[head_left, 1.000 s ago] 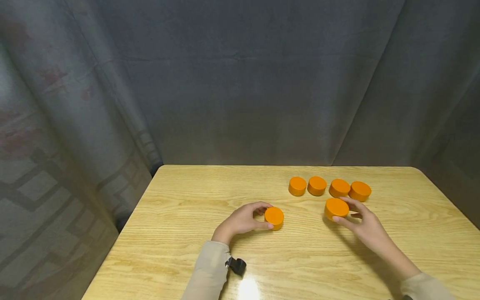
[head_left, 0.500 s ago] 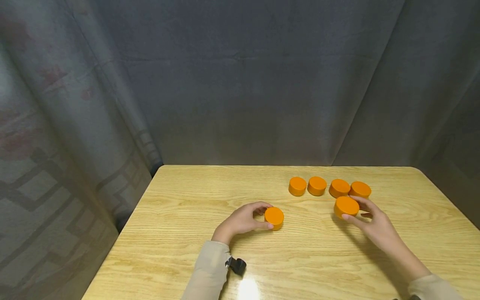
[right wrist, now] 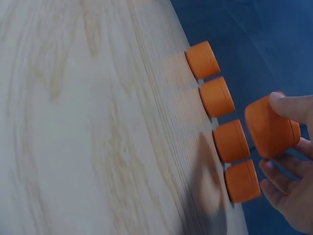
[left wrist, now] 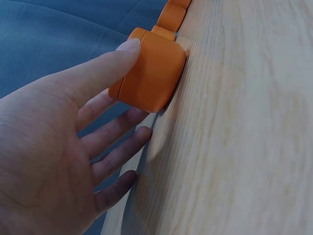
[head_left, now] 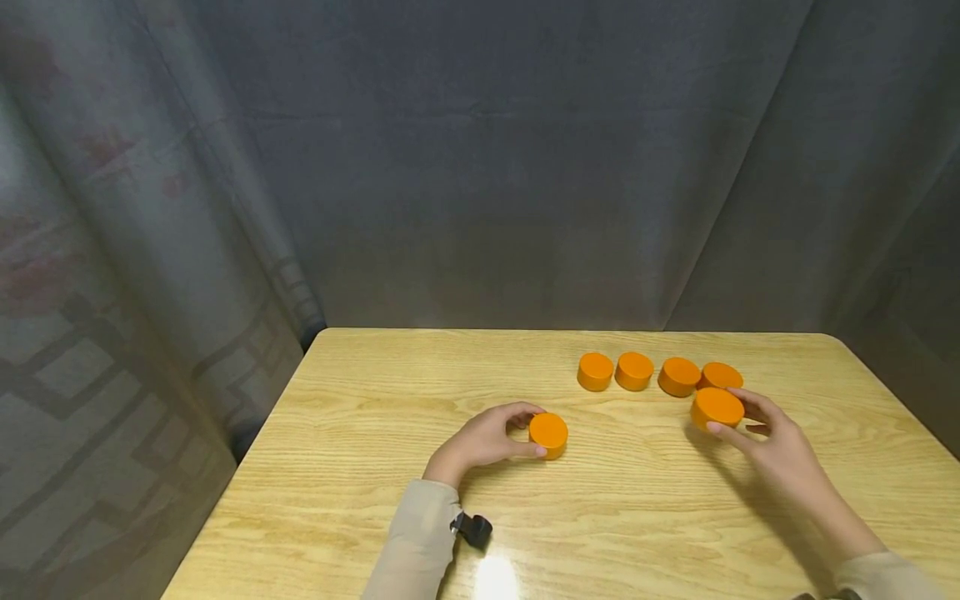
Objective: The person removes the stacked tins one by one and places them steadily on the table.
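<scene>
Near the table's middle, my left hand [head_left: 491,437] pinches a round orange container [head_left: 548,434] between thumb and fingers. In the left wrist view this orange container [left wrist: 152,73] stands on the wood, the thumb on its rim. Over to the right, my right hand [head_left: 780,446] grips a second orange container [head_left: 717,408] by its sides. The right wrist view shows that container [right wrist: 271,125] held off the table, apart from the row behind it. A thin seam near its top suggests a lid.
Several matching orange containers stand in a row toward the back right, among them a leftmost one [head_left: 595,372] and a rightmost one [head_left: 722,375], partly hidden by the held container. They sit on a light wooden table [head_left: 390,375]. A grey curtain [head_left: 480,167] hangs behind.
My right hand has moved to the right with its orange container, toward the right end of the row. The left hand and its container have stayed in place.
</scene>
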Demonstrator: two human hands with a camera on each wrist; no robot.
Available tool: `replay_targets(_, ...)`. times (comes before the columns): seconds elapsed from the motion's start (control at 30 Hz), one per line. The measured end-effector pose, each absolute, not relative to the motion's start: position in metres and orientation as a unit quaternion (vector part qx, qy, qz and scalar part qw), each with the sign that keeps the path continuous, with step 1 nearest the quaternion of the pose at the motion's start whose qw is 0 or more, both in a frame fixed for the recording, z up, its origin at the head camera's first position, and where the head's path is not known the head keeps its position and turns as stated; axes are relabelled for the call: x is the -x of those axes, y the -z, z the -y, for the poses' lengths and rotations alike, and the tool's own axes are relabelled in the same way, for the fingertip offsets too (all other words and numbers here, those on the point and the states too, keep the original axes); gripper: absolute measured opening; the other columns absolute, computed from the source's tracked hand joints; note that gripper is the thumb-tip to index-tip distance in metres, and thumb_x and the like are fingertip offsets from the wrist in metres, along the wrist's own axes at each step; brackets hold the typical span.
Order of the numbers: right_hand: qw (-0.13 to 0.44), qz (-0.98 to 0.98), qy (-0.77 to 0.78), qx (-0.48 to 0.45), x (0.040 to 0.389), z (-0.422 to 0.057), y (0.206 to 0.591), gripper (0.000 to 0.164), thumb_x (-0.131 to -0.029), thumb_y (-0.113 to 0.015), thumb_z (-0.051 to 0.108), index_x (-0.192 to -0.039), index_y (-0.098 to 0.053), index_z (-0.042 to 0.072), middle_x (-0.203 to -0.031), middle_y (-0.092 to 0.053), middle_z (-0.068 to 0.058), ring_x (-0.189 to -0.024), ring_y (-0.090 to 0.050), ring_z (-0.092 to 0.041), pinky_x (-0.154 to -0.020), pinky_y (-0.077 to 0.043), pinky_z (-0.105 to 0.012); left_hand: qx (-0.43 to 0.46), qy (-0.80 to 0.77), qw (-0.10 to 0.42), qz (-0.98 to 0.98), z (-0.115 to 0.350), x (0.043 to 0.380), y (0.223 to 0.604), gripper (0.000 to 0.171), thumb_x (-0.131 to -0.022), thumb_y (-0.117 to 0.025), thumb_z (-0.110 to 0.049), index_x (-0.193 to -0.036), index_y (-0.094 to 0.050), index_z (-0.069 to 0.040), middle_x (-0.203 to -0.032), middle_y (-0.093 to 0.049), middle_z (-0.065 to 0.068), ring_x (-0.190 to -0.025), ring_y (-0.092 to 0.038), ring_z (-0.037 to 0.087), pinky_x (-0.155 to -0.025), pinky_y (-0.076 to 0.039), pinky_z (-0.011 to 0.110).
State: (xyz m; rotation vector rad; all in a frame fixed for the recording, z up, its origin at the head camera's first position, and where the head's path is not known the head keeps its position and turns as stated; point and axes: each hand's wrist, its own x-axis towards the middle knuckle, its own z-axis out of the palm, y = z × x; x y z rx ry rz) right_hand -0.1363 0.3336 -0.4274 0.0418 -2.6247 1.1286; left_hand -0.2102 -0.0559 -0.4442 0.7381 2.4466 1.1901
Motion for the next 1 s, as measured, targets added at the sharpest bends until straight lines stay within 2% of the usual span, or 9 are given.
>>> replay_targets(0.27,0.151,0.909,-0.389,0.003,0.136,-0.347,0.430,0.067,-0.091,-0.075,0.021,-0.140,-0.043,-0.010,-0.125,-0.053,-0.033,-0.093,-0.036,0.023,-0.073,-0.036,-0.004,-0.258,-0.413,0.160,-0.859,0.056,0.210,0.442,0.055,-0.084,-0.080,-0.040,-0.134,-0.060,-0.030,-0.118,-0.060,-0.014,-0.109,-0.055,0.008,-0.099,-0.045,0.035)
replay_targets(0.3,0.154,0.909,-0.388,0.005,0.135,-0.348,0.431,0.067,-0.091,-0.075,0.021,-0.140,-0.043,-0.010,-0.124,-0.054,-0.030,-0.093,-0.037,0.022,-0.072,-0.036,-0.004,-0.258,-0.413,0.160,-0.858,0.056,0.209,0.442,0.054,-0.084,-0.080,-0.039,-0.134,-0.060,-0.029,-0.118,-0.060,-0.014,-0.109,-0.055,0.008,-0.099,-0.045,0.035)
replay_targets(0.4,0.161,0.908,-0.387,0.011,0.135,-0.354,0.432,0.067,-0.090,-0.075,0.021,-0.140,-0.043,-0.010,-0.118,-0.057,-0.011,-0.093,-0.038,0.022,-0.072,-0.037,-0.005,-0.259,-0.413,0.161,-0.858,0.056,0.209,0.441,0.055,-0.084,-0.080,-0.039,-0.134,-0.060,-0.029,-0.117,-0.060,-0.014,-0.108,-0.054,0.008,-0.099,-0.045,0.035)
replay_targets(0.47,0.164,0.908,-0.385,0.013,0.135,-0.357,0.432,0.066,-0.090,-0.075,0.021,-0.140,-0.044,-0.010,-0.117,-0.056,-0.007,-0.092,-0.038,0.022,-0.071,-0.037,-0.005,-0.259,-0.414,0.161,-0.857,0.055,0.209,0.441,0.054,-0.084,-0.080,-0.038,-0.134,-0.061,-0.029,-0.117,-0.060,-0.014,-0.108,-0.054,0.008,-0.099,-0.045,0.034)
replay_targets(0.53,0.164,0.909,-0.383,0.019,0.135,-0.359,0.432,0.067,-0.091,-0.075,0.022,-0.140,-0.043,-0.010,-0.117,-0.056,-0.009,-0.092,-0.036,0.022,-0.071,-0.037,-0.005,-0.259,-0.414,0.161,-0.858,0.055,0.209,0.441,0.055,-0.084,-0.080,-0.038,-0.134,-0.061,-0.029,-0.117,-0.060,-0.015,-0.108,-0.054,0.008,-0.099,-0.044,0.034)
replay_targets(0.63,0.162,0.909,-0.382,0.032,0.135,-0.362,0.432,0.068,-0.092,-0.073,0.023,-0.142,-0.040,-0.011,-0.123,-0.052,-0.027,-0.091,-0.034,0.022,-0.070,-0.035,-0.005,-0.258,-0.414,0.160,-0.858,0.056,0.209,0.442,0.054,-0.084,-0.080,-0.038,-0.133,-0.061,-0.029,-0.118,-0.060,-0.015,-0.108,-0.055,0.008,-0.099,-0.044,0.034)
replay_targets(0.7,0.157,0.909,-0.383,0.044,0.136,-0.364,0.432,0.070,-0.094,-0.071,0.025,-0.143,-0.038,-0.012,-0.126,-0.048,-0.033,-0.090,-0.031,0.021,-0.068,-0.035,-0.004,-0.258,-0.414,0.160,-0.858,0.056,0.209,0.442,0.054,-0.083,-0.080,-0.039,-0.133,-0.061,-0.029,-0.118,-0.060,-0.014,-0.109,-0.055,0.008,-0.099,-0.044,0.034)
replay_targets(1.0,0.159,0.902,-0.390,0.092,0.142,-0.377,0.437,0.074,-0.095,-0.069,0.028,-0.144,-0.034,-0.015,-0.130,-0.044,-0.037,-0.087,-0.029,0.019,-0.064,-0.036,-0.002,-0.261,-0.406,0.158,-0.862,0.055,0.209,0.442,0.056,-0.083,-0.080,-0.040,-0.134,-0.060,-0.028,-0.119,-0.060,-0.013,-0.109,-0.055,0.008,-0.099,-0.045,0.033)
